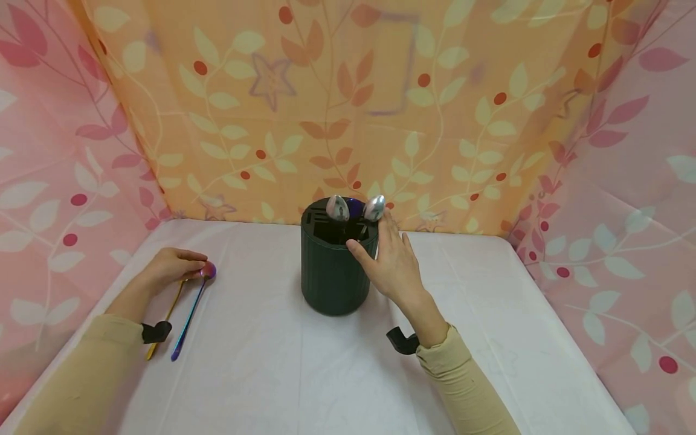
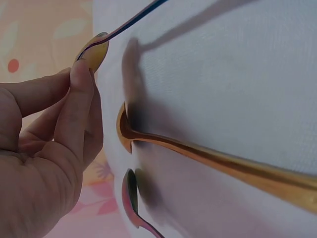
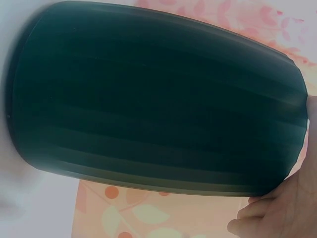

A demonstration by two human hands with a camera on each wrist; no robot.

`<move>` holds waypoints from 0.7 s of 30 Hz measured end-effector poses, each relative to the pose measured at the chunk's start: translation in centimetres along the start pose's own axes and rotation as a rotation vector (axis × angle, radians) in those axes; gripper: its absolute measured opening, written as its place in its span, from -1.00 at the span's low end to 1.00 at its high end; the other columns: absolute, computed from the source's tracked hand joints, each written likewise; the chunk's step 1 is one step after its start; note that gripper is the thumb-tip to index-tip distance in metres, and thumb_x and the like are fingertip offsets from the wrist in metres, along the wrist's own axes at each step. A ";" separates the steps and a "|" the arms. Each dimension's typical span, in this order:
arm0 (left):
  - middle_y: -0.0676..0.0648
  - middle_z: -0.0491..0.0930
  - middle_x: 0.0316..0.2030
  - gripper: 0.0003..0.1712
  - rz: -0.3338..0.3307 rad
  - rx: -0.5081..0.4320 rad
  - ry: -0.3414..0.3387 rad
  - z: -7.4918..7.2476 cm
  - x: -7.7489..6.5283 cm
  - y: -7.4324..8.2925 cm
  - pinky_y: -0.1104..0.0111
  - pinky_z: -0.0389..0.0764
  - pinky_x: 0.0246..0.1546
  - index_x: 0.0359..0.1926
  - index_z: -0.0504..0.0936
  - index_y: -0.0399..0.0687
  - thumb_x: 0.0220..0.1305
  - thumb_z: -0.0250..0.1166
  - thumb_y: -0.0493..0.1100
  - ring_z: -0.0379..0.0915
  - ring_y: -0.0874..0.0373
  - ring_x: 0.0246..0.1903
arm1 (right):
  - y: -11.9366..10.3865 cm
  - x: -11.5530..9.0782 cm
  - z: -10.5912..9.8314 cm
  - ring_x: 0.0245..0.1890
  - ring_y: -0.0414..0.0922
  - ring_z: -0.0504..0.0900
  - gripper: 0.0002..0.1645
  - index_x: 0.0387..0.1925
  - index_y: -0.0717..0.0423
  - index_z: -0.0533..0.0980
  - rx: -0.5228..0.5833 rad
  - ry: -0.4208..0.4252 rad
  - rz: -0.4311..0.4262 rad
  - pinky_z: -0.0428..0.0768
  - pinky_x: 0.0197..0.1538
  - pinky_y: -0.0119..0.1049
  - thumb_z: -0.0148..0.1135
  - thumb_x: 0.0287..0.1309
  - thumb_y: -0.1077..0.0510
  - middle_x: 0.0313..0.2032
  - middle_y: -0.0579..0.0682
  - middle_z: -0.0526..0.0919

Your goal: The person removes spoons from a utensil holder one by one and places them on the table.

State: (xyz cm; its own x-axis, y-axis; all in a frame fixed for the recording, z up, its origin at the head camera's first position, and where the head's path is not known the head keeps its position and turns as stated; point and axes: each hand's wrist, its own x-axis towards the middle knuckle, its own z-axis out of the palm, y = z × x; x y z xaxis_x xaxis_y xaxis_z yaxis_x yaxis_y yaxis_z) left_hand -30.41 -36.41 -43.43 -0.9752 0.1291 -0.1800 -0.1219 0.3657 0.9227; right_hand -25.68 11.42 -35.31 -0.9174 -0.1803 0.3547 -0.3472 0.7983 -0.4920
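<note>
My left hand [image 1: 170, 266] pinches the bowl end of a rainbow spoon [image 1: 191, 317]; in the left wrist view that bowl is raised off the cloth. Beside it lies a gold spoon [image 2: 208, 156], and the bowl of another rainbow spoon [image 2: 130, 198] shows below. My right hand [image 1: 396, 260] rests at the right side of a dark green ribbed utensil holder [image 1: 331, 278], fingers mostly straight and thumb by the rim. Upright in the holder stand two spoons with silver bowls [image 1: 338, 208] and a dark blue piece [image 1: 356, 208], partly hidden.
A white cloth [image 1: 261, 374] covers the table. Orange patterned fabric [image 1: 337, 90] hangs behind, with pink leaf-patterned fabric [image 1: 49, 151] along both sides. Each wrist carries a black camera mount [image 1: 402, 341].
</note>
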 end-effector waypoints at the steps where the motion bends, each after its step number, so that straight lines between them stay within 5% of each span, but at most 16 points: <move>1: -0.01 0.74 -0.22 -0.46 0.001 0.004 0.002 0.1 0.1 -0.1 0.51 0.72 -0.25 0.28 0.29 -0.81 0.51 0.16 -0.38 0.64 0.36 -0.38 | 0.0 0.0 0.0 0.65 -0.03 -0.14 0.27 0.68 0.04 -0.23 0.000 0.001 -0.002 -0.13 0.62 0.22 -0.22 0.32 -0.68 0.66 0.01 -0.19; 16: -0.06 0.75 -0.21 -0.48 -0.029 0.075 0.044 0.9 0.1 -0.6 0.49 0.74 -0.26 0.28 0.36 -0.75 0.52 0.17 -0.34 0.65 0.39 -0.41 | -0.1 0.0 0.0 0.65 -0.02 -0.14 0.27 0.68 0.03 -0.23 0.003 0.003 -0.008 -0.10 0.61 0.23 -0.23 0.32 -0.68 0.66 0.03 -0.18; 21: -0.19 0.74 -0.19 -0.53 0.001 0.200 0.078 1.0 0.2 -0.8 0.49 0.72 -0.31 0.22 0.44 -0.71 0.51 0.20 -0.32 0.62 0.35 -0.42 | -0.1 0.0 -0.1 0.65 0.00 -0.13 0.27 0.68 0.03 -0.24 -0.002 0.000 -0.003 -0.11 0.61 0.23 -0.24 0.32 -0.69 0.66 0.02 -0.20</move>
State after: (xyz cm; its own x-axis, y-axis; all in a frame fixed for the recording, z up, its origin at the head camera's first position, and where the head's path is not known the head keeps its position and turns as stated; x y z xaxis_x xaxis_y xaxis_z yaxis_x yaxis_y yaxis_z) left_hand -30.37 -35.76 -44.50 -0.9876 0.0605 -0.1449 -0.0893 0.5425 0.8353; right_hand -25.59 11.40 -35.19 -0.9162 -0.1830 0.3565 -0.3500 0.7987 -0.4895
